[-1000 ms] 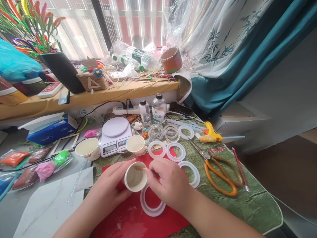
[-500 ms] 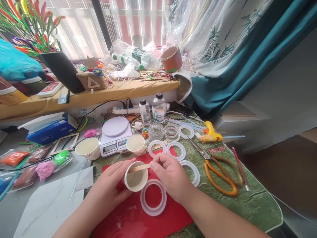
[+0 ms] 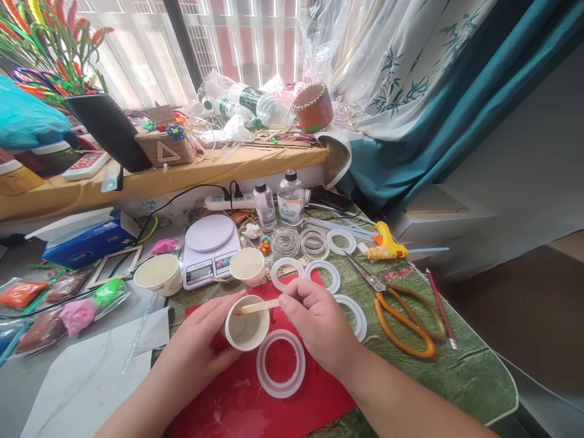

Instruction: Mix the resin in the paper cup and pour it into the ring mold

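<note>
My left hand (image 3: 207, 344) wraps around the left side of a white paper cup (image 3: 247, 337), holding it over a red sheet (image 3: 244, 404). Between thumb and fingers, my right hand (image 3: 322, 319) pinches a flat wooden stick (image 3: 260, 306). The stick's far end dips inside the cup, near the rim; what the cup holds is hard to make out. Right by the cup, a white ring-shaped silicone mold (image 3: 280, 389) lies on the sheet. More ring molds (image 3: 323, 277) sit beyond my right hand, one of them partly covered by it.
Two more paper cups (image 3: 157, 275) stand near a kitchen scale (image 3: 212, 249). Clear bottles (image 3: 291, 201) rise behind them. Scissors (image 3: 401, 310), a yellow glue gun (image 3: 387, 242) and a pencil (image 3: 441, 307) lie on the right. Bagged colored clay (image 3: 77, 315) is at left.
The wooden stick has shifted inside the cup, its dipped end now slightly lower and further left. Both hands keep their grips; the whole view has moved a little.
</note>
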Demonstrator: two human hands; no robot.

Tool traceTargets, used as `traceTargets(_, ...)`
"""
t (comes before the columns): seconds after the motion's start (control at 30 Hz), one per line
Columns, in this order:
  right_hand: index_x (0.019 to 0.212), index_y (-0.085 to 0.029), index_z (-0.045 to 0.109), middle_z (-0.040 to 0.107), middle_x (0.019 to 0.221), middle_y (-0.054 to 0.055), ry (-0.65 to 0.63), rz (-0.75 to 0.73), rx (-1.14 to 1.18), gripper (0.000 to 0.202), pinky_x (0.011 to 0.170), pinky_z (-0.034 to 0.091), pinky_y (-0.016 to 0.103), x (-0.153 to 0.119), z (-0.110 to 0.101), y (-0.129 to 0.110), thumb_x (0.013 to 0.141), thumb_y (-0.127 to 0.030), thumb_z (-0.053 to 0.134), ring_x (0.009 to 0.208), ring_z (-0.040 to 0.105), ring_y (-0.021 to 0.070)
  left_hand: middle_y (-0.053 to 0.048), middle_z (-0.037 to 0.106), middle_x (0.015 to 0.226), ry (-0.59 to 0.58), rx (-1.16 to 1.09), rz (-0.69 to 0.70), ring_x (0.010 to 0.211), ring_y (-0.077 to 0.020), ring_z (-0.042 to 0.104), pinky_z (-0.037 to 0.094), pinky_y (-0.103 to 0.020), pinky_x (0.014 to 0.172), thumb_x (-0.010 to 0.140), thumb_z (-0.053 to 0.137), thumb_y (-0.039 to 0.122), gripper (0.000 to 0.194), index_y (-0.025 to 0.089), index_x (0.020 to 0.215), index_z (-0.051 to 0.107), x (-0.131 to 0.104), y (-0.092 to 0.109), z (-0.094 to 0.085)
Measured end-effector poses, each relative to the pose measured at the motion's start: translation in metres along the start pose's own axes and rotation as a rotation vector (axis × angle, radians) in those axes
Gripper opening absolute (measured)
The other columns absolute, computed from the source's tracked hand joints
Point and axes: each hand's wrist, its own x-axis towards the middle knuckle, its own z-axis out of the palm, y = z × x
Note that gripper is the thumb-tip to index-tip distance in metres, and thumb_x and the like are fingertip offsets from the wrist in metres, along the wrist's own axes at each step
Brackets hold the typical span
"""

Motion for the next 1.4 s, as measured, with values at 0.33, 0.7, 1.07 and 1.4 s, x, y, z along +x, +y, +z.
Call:
traceTargets(0.33,0.075,-0.023,0.053,0.050,0.067,-0.004,0.016,-0.132,-0.282,0.026,0.061,0.036,0.029,-0.001,0.001,-0.002,0.099,-0.034,0.057,0.064,0.047,0.0145,-0.007,0.072,0.145,0.016,-0.016,-0.023,0.129,-0.0315,0.071,0.061,-0.042,0.106,0.098,0.070,0.043,0.051,0.036,0.147,0.060,0.000,0.001,0.000)
traceTargets(0.7,0.077,-0.022,0.054,0.050,0.068,-0.005,-0.118,0.100,-0.173,0.024,0.060,0.035,0.027,0.002,0.003,0.004,0.097,-0.035,0.061,0.064,0.043,0.0134,-0.006,0.072,0.144,0.007,-0.033,-0.004,0.127,-0.0295,0.071,0.060,-0.039,0.105,0.099,0.070,0.045,0.052,0.037,0.149,0.057,-0.001,-0.001,0.002)
traceTargets(1.07,0.079,-0.020,0.058,0.043,0.061,-0.008,0.010,0.101,0.046,0.025,0.058,0.030,0.027,0.004,0.001,-0.001,0.094,-0.040,0.064,0.058,0.032,0.0111,-0.005,0.069,0.150,-0.013,-0.037,-0.062,0.136,-0.0313,0.066,0.057,-0.043,0.110,0.098,0.072,0.042,0.057,0.038,0.152,0.055,-0.003,-0.006,0.003)
traceTargets(1.4,0.078,-0.021,0.057,0.044,0.064,-0.007,0.024,0.046,0.033,0.029,0.058,0.033,0.026,0.003,0.002,-0.004,0.096,-0.042,0.062,0.060,0.035,0.0112,-0.002,0.069,0.149,0.012,-0.080,-0.076,0.134,-0.0310,0.067,0.057,-0.044,0.111,0.097,0.072,0.049,0.055,0.041,0.149,0.056,-0.001,-0.004,0.004)
